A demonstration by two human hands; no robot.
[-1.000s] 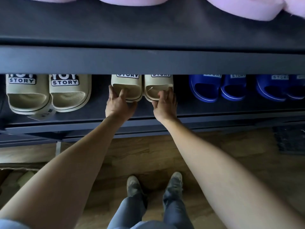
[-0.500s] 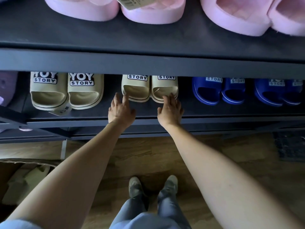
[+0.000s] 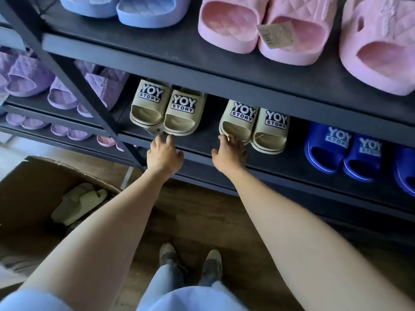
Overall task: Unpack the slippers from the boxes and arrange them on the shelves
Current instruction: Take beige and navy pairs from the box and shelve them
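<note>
Two beige "YOY STORY" slipper pairs stand on the dark middle shelf (image 3: 208, 143). The fingertips of my left hand (image 3: 164, 154) reach the heel edge and tag of the left beige pair (image 3: 167, 111). My right hand (image 3: 229, 153) rests its straight fingers against the heel of the right beige pair (image 3: 254, 126), on that pair's left slipper. Neither hand grips anything. An open cardboard box (image 3: 31, 176) sits on the floor at lower left, with more beige slippers (image 3: 78, 203) lying inside.
Blue slippers (image 3: 341, 151) stand right of the beige pairs. Pink slippers (image 3: 229, 25) and light blue slippers (image 3: 148, 10) fill the shelf above. Purple slippers (image 3: 27, 75) sit in the left bay behind a diagonal brace (image 3: 74, 75). My feet stand on wood floor.
Both hands came off the right beige pair's heels; my left hand moved over to the left pair. The view swung left and up, showing the box and upper shelf.
</note>
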